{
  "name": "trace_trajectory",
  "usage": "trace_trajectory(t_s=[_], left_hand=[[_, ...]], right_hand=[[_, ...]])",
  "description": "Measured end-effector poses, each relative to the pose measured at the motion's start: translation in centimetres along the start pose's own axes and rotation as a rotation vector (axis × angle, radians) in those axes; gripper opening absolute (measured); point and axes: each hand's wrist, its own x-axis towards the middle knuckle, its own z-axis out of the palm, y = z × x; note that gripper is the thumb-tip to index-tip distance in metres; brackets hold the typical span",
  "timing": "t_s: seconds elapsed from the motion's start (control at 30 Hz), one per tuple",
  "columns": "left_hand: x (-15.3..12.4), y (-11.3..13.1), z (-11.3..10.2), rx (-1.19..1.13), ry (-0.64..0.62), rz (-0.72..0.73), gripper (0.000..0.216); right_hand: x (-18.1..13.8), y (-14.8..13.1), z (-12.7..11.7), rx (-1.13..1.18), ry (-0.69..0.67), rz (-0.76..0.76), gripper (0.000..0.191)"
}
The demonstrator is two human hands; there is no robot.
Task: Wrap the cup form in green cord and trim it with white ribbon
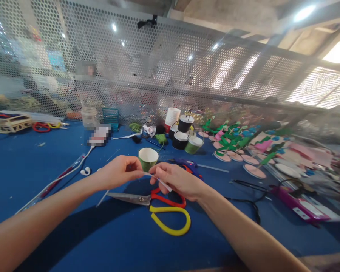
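Between my two hands runs a thin white strip (166, 186), narrow and slightly curved. The thumb and forefinger of my left hand (120, 170) pinch one end of it. My right hand (181, 180) has the other part between thumb and fingers, with the tail sticking out over the palm. Just behind the fingertips stands a small green paper cup (148, 158), white inside and upright. Below my hands lie large scissors (170, 221) with one red and one yellow handle loop, their blades pointing left.
A blue and red glue gun (191, 166) lies behind my right hand. Farther back are black cups (180, 139), another green cup (194, 145) and green yarn (161, 139). Several pink discs with green stems (255, 170) and a purple power strip (300, 204) are right. White earphones (85, 171) lie left.
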Motion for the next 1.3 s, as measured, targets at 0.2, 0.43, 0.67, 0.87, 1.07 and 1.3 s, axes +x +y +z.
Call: trace_trajectory(t_s=[0.2,0.43,0.67,0.87,1.07,1.3], left_hand=[[0.4,-0.5,-1.3,0.047,0.006,-0.094,0.023],[1.2,-1.3,-2.6,0.167,-0.117,-0.093,0.018],[1.8,-1.4,-2.1,0.087,-0.141,-0.066,0.020],[2.3,-2.5,-1.7,0.192,-0.095,-0.001,0.027],[2.8,-3.6,-1.9,0.330,0.030,0.093,0.025],[3.3,-5.3,-2.3,0.336,0.101,0.172,0.027]], right_hand=[[0.0,0.5,-0.1,-0.169,0.207,-0.038,0.013],[1.3,0.9,0.1,-0.361,0.369,-0.149,0.003],[1.6,1.1,0.5,-0.402,0.379,-0.233,0.011],[2.0,1.6,-0.3,-0.554,0.448,-0.347,0.007],[2.6,2.3,-1.1,-0.810,0.570,-0.570,0.012],[3.2,2.6,-1.4,-0.819,0.460,-0.645,0.012]])
